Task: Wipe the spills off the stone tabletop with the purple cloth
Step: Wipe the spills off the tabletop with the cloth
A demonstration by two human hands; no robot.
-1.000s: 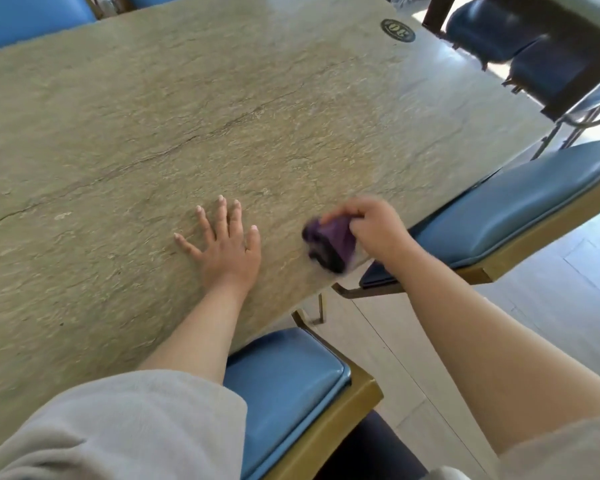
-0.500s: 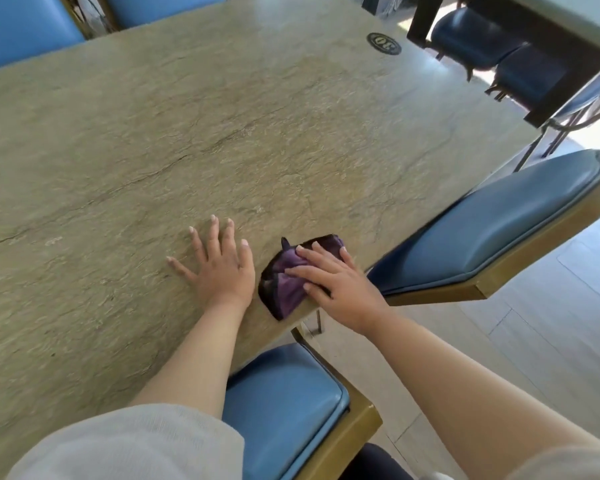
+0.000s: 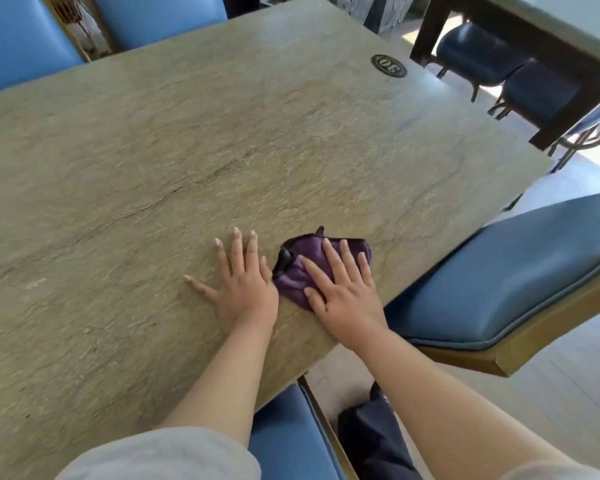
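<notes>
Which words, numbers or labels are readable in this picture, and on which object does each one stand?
"30": on the round dark badge set into the stone tabletop near its far right corner; the digits appear upside down from this view.
No other text shows on the purple cloth or the chairs.

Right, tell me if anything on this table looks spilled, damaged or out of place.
No obvious spill shows. A dark crack-like line runs across the stone tabletop, possibly natural veining. The purple cloth lies bunched under the right hand.
</notes>
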